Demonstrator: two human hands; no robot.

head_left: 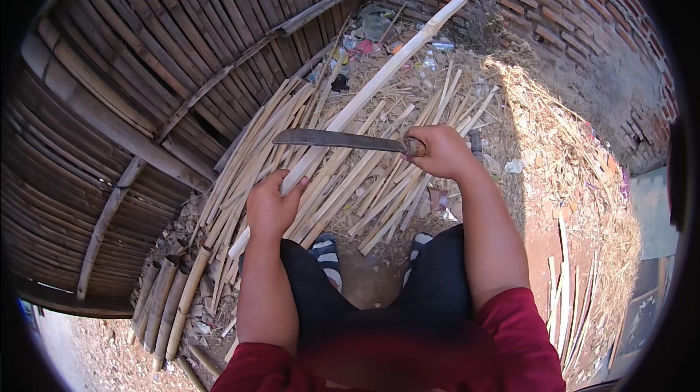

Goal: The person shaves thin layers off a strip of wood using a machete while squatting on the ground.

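Note:
My left hand (pixel 274 204) is wrapped round a long pale split bamboo strip (pixel 374 88), which slants away from me toward the far right. The strip's near end shows below that hand. In my right hand (pixel 440 151) I grip the wooden handle of a machete (pixel 339 140). Its dark blade points left and lies across the strip, a little beyond my left hand. Whether the edge touches the bamboo I cannot tell. Many split bamboo strips (pixel 328 193) lie on the ground beneath both hands.
A bamboo slat wall (pixel 197 35) rises on the left, a brick wall (pixel 576 9) at the far right. Short bamboo poles (pixel 166 308) lie at the lower left. Litter (pixel 364 45) and dry straw (pixel 554 115) cover the ground. More strips (pixel 565 290) lie at the right.

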